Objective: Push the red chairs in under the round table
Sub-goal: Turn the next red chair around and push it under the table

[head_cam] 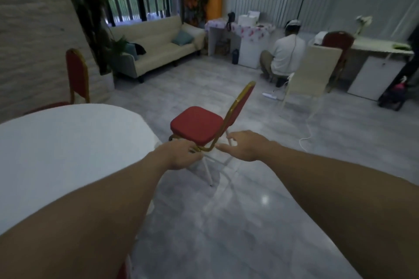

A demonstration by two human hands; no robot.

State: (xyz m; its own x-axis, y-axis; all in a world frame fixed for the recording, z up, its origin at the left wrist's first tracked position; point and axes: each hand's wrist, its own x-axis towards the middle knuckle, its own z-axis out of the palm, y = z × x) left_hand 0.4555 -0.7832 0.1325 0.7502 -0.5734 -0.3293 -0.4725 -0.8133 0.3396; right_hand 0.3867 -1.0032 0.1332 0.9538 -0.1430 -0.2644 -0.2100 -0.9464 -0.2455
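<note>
From the head camera, I had both arms stretched out toward a red chair (pixel 199 125) that stood just beside the round bench (pixel 68 154), its seat fully out in the open and its back (pixel 242 103) tipped away from the bench. My left hand (pixel 181 154) was curled around the gold frame at the near edge of the seat. Whether that grip was firm I could not tell, since the fingers were partly hidden by the frame. My right hand (pixel 244 147) was spread flat and held nothing, its fingertips close by the frame's bend and a white leg below it.

As I judged it, this chair was not yet pushed in. A second red chair (pixel 77 75) stood at the far side of the bench, close in, though I couldn't tell whether its seat was properly under. A third one (pixel 337 41) sat well apart, at a desk beyond a crouching person (pixel 285 52), probably not mine to move.
</note>
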